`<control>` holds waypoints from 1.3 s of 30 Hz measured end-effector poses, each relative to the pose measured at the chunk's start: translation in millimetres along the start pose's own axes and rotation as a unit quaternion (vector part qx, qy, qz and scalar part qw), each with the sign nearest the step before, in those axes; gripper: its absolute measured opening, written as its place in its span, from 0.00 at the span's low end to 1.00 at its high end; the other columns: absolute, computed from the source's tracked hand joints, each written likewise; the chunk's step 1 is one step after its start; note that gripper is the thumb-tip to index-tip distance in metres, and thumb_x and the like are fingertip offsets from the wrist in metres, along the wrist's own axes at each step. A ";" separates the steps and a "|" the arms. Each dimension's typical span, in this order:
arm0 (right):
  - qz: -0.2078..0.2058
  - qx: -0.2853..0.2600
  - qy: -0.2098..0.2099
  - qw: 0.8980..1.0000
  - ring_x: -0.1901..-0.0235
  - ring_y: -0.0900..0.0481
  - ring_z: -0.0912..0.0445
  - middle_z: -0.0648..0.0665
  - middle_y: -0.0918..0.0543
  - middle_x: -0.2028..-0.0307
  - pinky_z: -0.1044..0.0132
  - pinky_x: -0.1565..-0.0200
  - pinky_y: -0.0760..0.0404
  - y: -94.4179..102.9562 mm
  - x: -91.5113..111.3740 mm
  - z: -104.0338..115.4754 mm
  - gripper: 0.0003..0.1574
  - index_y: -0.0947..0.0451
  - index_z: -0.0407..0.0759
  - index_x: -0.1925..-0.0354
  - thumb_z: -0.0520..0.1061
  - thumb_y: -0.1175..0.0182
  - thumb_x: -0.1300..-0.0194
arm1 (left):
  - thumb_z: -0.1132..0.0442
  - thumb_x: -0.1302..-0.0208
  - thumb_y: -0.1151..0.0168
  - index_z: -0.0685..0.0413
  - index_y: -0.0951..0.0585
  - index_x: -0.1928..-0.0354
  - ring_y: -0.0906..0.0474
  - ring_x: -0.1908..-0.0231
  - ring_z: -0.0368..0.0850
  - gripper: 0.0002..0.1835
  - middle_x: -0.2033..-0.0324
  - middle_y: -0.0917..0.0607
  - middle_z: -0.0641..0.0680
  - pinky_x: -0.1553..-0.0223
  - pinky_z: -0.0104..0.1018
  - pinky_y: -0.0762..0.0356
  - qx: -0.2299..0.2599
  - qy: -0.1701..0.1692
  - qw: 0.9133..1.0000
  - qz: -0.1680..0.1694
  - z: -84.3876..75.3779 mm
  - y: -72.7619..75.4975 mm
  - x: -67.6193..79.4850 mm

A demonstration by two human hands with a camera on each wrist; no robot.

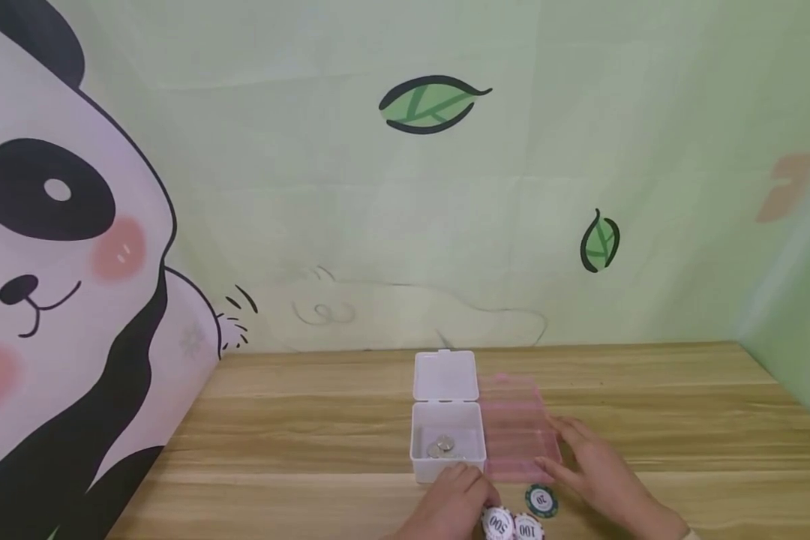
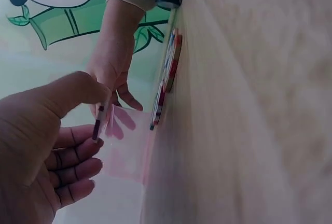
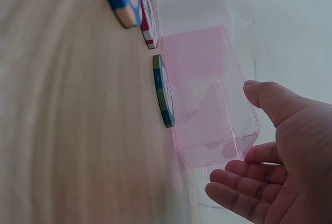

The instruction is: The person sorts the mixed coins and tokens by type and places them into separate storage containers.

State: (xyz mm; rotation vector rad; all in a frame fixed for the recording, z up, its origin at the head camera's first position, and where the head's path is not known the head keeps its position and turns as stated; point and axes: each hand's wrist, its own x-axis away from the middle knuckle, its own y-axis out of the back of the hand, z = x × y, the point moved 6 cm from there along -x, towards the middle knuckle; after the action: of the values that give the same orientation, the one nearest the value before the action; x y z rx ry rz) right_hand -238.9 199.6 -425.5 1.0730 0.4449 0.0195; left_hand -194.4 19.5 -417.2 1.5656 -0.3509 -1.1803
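My left hand (image 1: 448,504) is in front of a white box (image 1: 435,471), whose lid (image 1: 445,375) stands open behind it. Between thumb and fingers it pinches a poker chip (image 2: 98,123), seen edge-on with dark and light bands. Several silver coins (image 1: 445,443) lie inside the white box. To the right, my right hand (image 1: 597,469) rests against the right side of a clear pink box (image 1: 513,435), thumb at its rim (image 3: 251,84) and fingers loosely bent beside the wall. A green 20 chip (image 1: 541,500) lies on the table just before the pink box.
At the table's near edge lie a 500 chip (image 1: 498,523) and a 100 chip (image 1: 529,527), side by side. A blue-edged chip (image 3: 123,1) shows in the right wrist view. Behind the wooden table (image 1: 297,427) hangs a green backdrop (image 1: 310,187) with a panda drawing.
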 end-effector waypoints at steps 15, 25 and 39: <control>-0.004 -0.009 0.000 1.000 0.53 0.23 0.44 0.38 0.23 0.50 0.49 0.52 0.24 0.8 -1.7 1.1 0.41 0.33 0.34 0.43 0.59 0.40 0.46 | 0.41 0.61 0.33 0.45 0.27 0.69 0.32 0.65 0.35 0.21 0.71 0.28 0.41 0.60 0.26 0.34 -0.010 0.044 0.999 -0.008 12.2 17.6 -19.7; -0.002 -0.017 -0.004 1.000 0.56 0.21 0.48 0.40 0.22 0.52 0.53 0.54 0.22 0.8 -0.5 0.2 0.41 0.32 0.34 0.43 0.60 0.41 0.46 | 0.45 0.61 0.33 0.48 0.27 0.69 0.35 0.67 0.36 0.21 0.72 0.29 0.42 0.62 0.25 0.36 0.005 0.070 0.998 -0.004 26.6 18.2 -38.3; -0.008 -0.019 0.003 1.000 0.58 0.20 0.49 0.39 0.22 0.51 0.53 0.55 0.21 1.4 0.0 -0.6 0.41 0.32 0.34 0.44 0.60 0.41 0.46 | 0.45 0.59 0.33 0.46 0.26 0.68 0.34 0.66 0.36 0.20 0.70 0.26 0.41 0.65 0.25 0.38 -0.005 0.103 0.993 0.054 44.8 -7.4 -71.3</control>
State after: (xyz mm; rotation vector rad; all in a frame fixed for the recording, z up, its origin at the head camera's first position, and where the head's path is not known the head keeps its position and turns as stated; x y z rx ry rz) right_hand -238.9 200.8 -424.6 1.0319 0.4579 0.0165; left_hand -266.6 49.2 -384.4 1.6229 -0.2885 -0.9264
